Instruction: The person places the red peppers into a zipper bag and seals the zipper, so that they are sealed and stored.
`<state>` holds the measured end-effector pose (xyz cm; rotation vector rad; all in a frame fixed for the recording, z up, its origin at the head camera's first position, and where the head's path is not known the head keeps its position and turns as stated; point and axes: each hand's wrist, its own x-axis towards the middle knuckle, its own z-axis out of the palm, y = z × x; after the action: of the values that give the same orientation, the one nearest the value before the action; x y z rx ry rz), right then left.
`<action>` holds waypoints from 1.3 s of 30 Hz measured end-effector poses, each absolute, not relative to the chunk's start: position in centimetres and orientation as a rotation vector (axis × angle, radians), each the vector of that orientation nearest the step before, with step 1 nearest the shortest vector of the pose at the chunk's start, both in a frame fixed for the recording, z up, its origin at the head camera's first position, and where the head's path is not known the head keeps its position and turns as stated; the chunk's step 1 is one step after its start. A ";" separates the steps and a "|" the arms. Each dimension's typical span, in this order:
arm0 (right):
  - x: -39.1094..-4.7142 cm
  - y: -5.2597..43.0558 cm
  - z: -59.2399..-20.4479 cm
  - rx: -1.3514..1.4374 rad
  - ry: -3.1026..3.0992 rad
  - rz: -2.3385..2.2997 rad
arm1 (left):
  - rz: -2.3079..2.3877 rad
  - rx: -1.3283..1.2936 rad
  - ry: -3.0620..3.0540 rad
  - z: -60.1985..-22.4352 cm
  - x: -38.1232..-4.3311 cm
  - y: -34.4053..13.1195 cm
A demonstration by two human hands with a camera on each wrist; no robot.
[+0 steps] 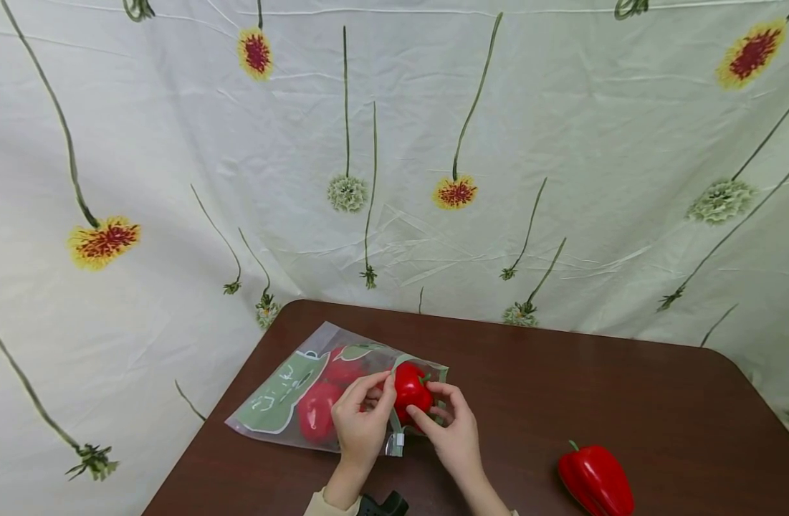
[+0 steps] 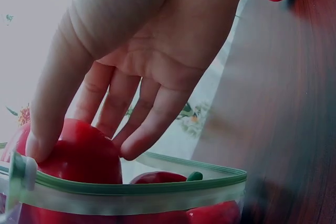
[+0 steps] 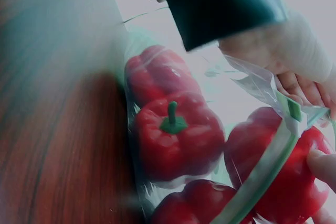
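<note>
A clear zip bag [image 1: 284, 394] with green print lies on the table, with several red bell peppers [image 1: 318, 412] inside. At its mouth is another red bell pepper [image 1: 412, 390], its green stem facing right. My left hand [image 1: 362, 419] pinches the bag's edge beside this pepper. My right hand [image 1: 455, 430] grips the pepper, fingers on its far side and thumb on its near side. In the left wrist view, the gripped pepper [image 2: 86, 153] rises above the green zip strip [image 2: 131, 195]. Bagged peppers [image 3: 178, 135] show through the plastic in the right wrist view.
One loose red bell pepper [image 1: 597, 480] lies at the table's right front. The dark brown table [image 1: 529, 387] meets a flower-patterned white cloth [image 1: 394, 143] behind it. A dark band [image 3: 226, 9] on the left wrist blocks part of the right wrist view.
</note>
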<state>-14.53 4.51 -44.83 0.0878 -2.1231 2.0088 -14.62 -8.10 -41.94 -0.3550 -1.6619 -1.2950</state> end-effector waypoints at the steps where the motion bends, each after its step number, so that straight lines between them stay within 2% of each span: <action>1: -14.3 4.4 -44.3 0.076 -2.133 1.997 | -1.295 -0.355 -1.662 -41.9 -14.6 -8.1; 4: -13.8 4.1 -43.5 0.069 -2.137 1.975 | -1.292 -0.351 -1.665 -41.9 -14.6 -8.2; 8: -14.4 4.1 -45.2 0.131 -2.104 1.966 | -1.296 -0.348 -1.669 -41.9 -14.5 -8.2; 10: -14.9 4.1 -46.3 0.184 -2.088 1.959 | -1.301 -0.352 -1.668 -41.9 -14.5 -8.2; 22: -14.1 3.6 -46.2 0.582 -2.153 2.146 | -1.324 -0.363 -1.666 -41.9 -14.4 -8.2; 39: -14.1 6.6 -45.7 0.431 -2.144 1.986 | -1.309 -0.360 -1.669 -42.0 -14.5 -8.3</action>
<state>-14.13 6.56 -45.68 0.4311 -2.1439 1.9860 -14.50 -8.28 -41.99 -0.3601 -1.6686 -1.3095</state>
